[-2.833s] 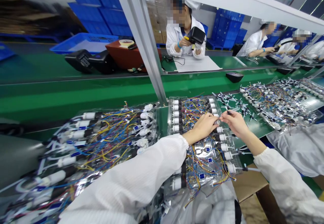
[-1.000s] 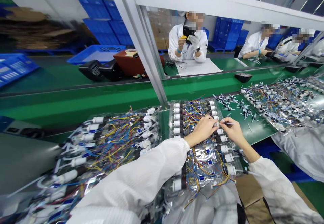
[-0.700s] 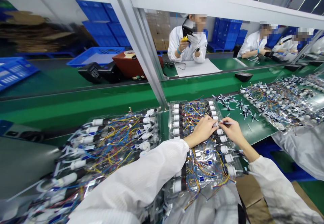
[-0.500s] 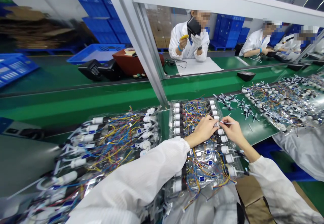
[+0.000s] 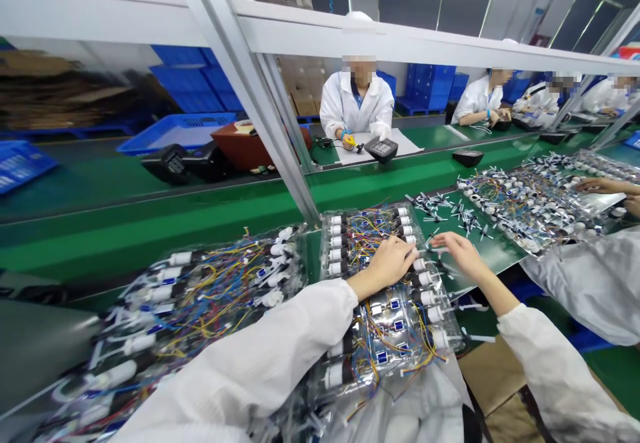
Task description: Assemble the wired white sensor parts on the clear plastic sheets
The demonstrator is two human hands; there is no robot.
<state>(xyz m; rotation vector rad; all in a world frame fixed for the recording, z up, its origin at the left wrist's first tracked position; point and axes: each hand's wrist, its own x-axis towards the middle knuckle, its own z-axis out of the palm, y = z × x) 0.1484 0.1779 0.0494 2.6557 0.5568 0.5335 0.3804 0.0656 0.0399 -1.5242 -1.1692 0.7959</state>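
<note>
My left hand lies on the coloured wires of a clear plastic bag of white cylindrical parts, its fingertips close to the end of a row of cylinders. My right hand hovers just right of that row, near a thin white pin. Whether the fingers grip the pin is hard to see. A similar wire-filled bag lies to the left, and another lies to the right. Loose small black-and-white parts are scattered on the green mat past my right hand.
A co-worker's hand rests on the far right bag. Beyond an aluminium post and a glass partition, a person in white sits at a green conveyor with a black device. Blue crates stand behind. Cardboard lies below right.
The view has tilted and shifted. My right hand has drawn back rightward from the cylinder it was near. The person opposite has lowered the black device onto the paper.
</note>
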